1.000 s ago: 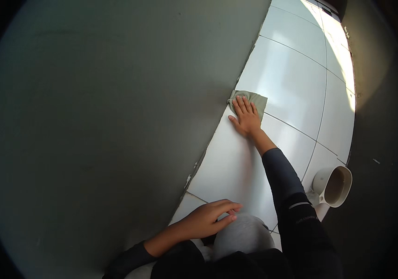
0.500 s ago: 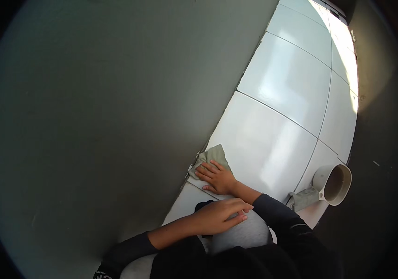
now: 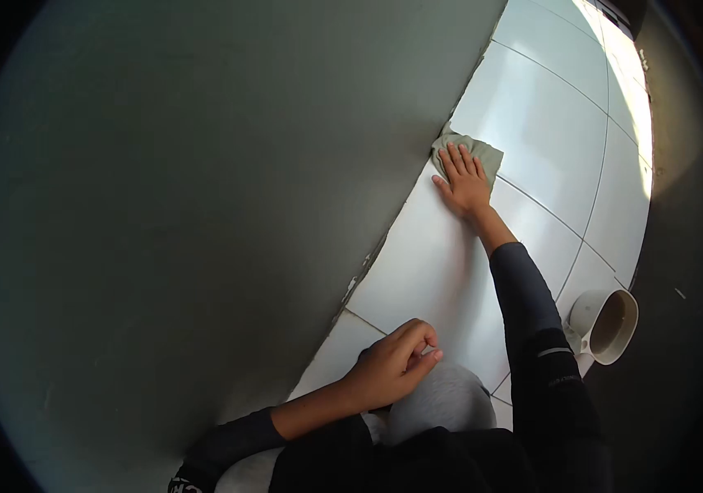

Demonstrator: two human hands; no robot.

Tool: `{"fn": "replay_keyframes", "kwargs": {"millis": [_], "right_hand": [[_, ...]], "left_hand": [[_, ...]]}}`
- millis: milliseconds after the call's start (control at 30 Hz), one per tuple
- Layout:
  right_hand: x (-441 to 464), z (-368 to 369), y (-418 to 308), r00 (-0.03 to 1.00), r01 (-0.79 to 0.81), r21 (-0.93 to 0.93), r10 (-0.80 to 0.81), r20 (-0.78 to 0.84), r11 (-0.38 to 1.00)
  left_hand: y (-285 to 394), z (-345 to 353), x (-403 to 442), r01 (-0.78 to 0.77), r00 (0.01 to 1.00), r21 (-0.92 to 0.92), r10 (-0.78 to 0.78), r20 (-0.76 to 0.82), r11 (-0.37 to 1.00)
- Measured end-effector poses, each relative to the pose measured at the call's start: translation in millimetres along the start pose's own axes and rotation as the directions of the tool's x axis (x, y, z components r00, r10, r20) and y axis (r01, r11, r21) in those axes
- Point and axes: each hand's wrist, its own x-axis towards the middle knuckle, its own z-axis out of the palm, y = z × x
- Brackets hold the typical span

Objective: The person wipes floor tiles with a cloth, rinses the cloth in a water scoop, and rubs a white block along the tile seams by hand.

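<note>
Where a grey surface (image 3: pixel 236 189) borders part-sunlit white tiles (image 3: pixel 536 99), cloth (image 3: pixel 489 158) pointing lengthwise from it, right hand (image 3: pixel 468 187) flat atop, left hand (image 3: pixel 392 366) half-curled.

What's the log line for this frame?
right hand: flat on green cloth, over white tiles | left hand: partly curled, no visible object | dipper: at tiles' outer edge

Right arm (image 3: pixel 530 300) reaching well forward, elbow nearly straight. Right hand (image 3: pixel 468 189) palm down and flat, fingers (image 3: pixel 456 158) extended, slightly spread, thumb out to side. Left forearm (image 3: pixel 310 412) angled low across front of body. Left hand (image 3: pixel 392 364) nearer torso, back of hand up, fingers loosely curled, thumb apart from fingertips.
</note>
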Motion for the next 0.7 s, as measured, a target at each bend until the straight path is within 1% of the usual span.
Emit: {"fn": "replay_keyframes", "kwargs": {"millis": [33,100,133,200,233,300,367,433,467,500,567,633,700], "right_hand": [[-2,0,-2,1.000,-0.005,-0.022,0.005,-0.015,1.000],[-6,-1,-13,0.999,0.006,-0.048,-0.007,-0.031,0.999],[-25,0,-27,0.997,0.082,-0.016,-0.082,0.017,0.997],[-66,-2,-57,0.968,0.232,0.048,-0.235,0.087,0.972],[-89,-3,-74,0.945,0.301,0.082,-0.309,0.111,0.950],[-122,-1,-105,0.887,0.378,0.172,-0.409,0.216,0.910],[-146,3,-129,0.846,0.416,0.254,-0.474,0.244,0.873],[-161,6,-140,0.817,0.470,0.289,-0.535,0.216,0.834],[-166,9,-140,0.782,0.514,0.334,-0.592,0.196,0.790],[-173,9,-142,0.788,0.507,0.331,-0.583,0.197,0.796],[-183,11,-152,0.704,0.578,0.375,-0.675,0.219,0.725],[-191,16,-157,0.702,0.581,0.360,-0.673,0.233,0.730],[-199,19,-157,0.660,0.611,0.399,-0.718,0.220,0.684]], "left_hand": [[-1,3,-1,0.002,1.000,-0.008,-0.002,-0.001,1.000],[-2,7,-2,-0.142,0.990,0.012,0.142,-0.013,0.990],[-2,8,-3,-0.137,0.990,0.004,0.137,-0.021,0.991],[-1,11,-3,-0.215,0.975,0.051,0.212,0.069,0.975],[-3,14,-3,-0.217,0.975,0.044,0.214,0.065,0.975],[-7,21,-3,-0.328,0.945,0.049,0.326,0.036,0.943],[0,24,-7,-0.319,0.947,0.057,0.316,0.066,0.946],[2,27,-11,-0.309,0.948,0.068,0.301,0.106,0.949],[1,30,-13,-0.316,0.945,0.066,0.308,0.113,0.946],[0,34,-14,-0.324,0.941,0.063,0.315,0.121,0.944],[-1,37,-17,-0.339,0.935,0.064,0.329,0.134,0.938],[-3,41,-20,-0.359,0.927,0.067,0.348,0.141,0.931],[-4,43,-19,-0.314,0.938,0.094,0.293,0.186,0.945]]}}
